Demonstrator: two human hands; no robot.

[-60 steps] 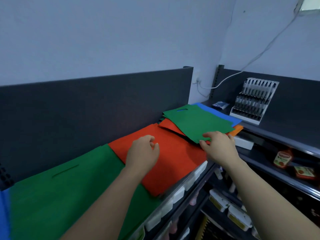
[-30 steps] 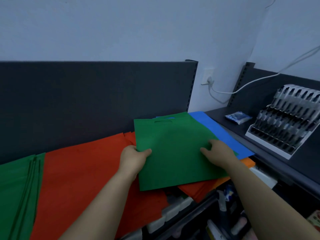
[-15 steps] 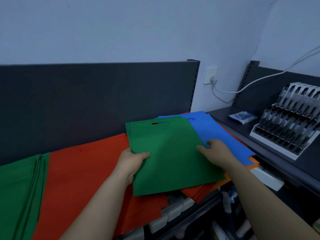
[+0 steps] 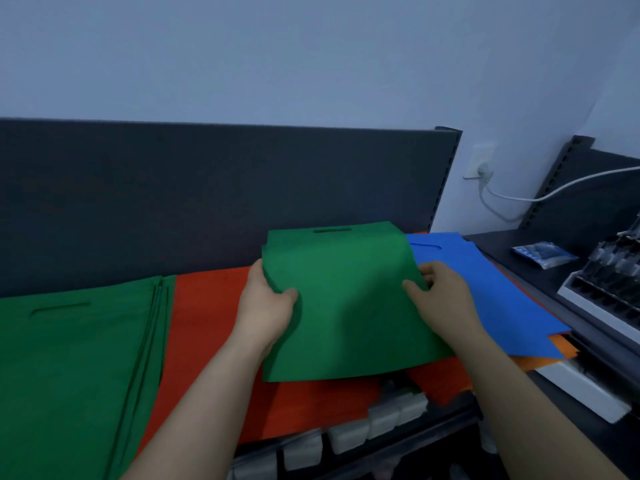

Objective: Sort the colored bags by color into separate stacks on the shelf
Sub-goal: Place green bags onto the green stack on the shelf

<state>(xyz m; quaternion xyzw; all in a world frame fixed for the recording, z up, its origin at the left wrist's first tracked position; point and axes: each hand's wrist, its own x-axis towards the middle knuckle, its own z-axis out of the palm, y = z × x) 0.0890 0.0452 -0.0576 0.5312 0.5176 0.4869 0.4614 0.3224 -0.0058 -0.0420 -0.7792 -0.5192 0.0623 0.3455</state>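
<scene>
While the green bag [image 4: 349,306] lies atop the red stack [image 4: 214,323], left hand [image 4: 265,306] and right hand [image 4: 441,303] pinch its side edges; next, I judge, it must travel left onto the green stack [image 4: 76,358].

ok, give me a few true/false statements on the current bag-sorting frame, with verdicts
1. Both the left hand and the right hand grip the green bag. True.
2. The bag lying just right of it is yellow. False: it is a blue bag.
3. A green stack lies at the far left. True.
4. The held bag's cut-out is at its near edge. False: the handle slot is at its far edge.
5. Red bags lie beneath the held bag. True.
</scene>
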